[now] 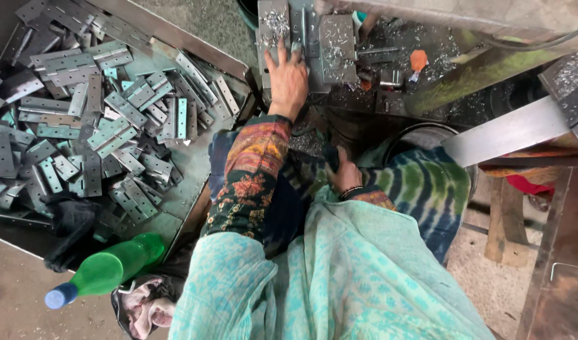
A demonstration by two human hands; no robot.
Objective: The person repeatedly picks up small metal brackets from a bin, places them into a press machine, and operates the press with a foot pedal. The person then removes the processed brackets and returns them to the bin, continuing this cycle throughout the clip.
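My left hand (288, 79) reaches forward onto the machine bed (389, 94), fingers spread flat over a grey metal hinge plate (273, 28) covered in bright metal shavings. A second plate (336, 38) lies just to the right of it. My right hand (345, 176) rests low against my lap on dark tie-dyed cloth, fingers curled; whether it holds anything is hidden. Both arms wear patterned sleeves, and a pale green shawl fills the foreground.
A large tray (194, 44) at the left holds a heap of several grey hinge plates (94, 126). A green plastic bottle (106, 271) with a blue cap lies beside dark cloth. A metal bar (509, 132) and a greenish lever (477, 72) jut in at the right.
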